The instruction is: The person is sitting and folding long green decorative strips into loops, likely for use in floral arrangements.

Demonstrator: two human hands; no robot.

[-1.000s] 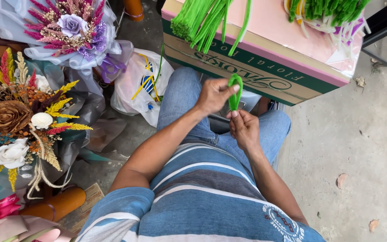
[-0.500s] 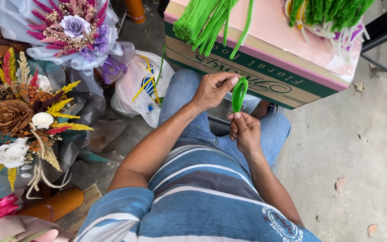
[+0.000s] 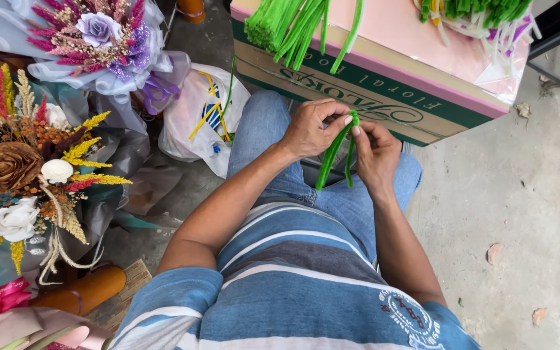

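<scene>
Hands meet above lap: left hand (image 3: 309, 129) and right hand (image 3: 376, 152) both pinch bent green pipe cleaner (image 3: 336, 152) at its fold. Cardboard box (image 3: 384, 97) at 12 o'clock; bouquet (image 3: 27, 175) at 9 o'clock.

The left hand (image 3: 311, 129) and right hand (image 3: 377, 154) meet above the lap, each gripping the bent pipe cleaner (image 3: 335, 152) between them. Beyond the hands stands a cardboard box (image 3: 384, 91); a bundle of pipe cleaners (image 3: 293, 23) lies on it. Left of the knees sits a plastic bag (image 3: 196, 120). Further left stand two bouquets (image 3: 27, 175).
</scene>
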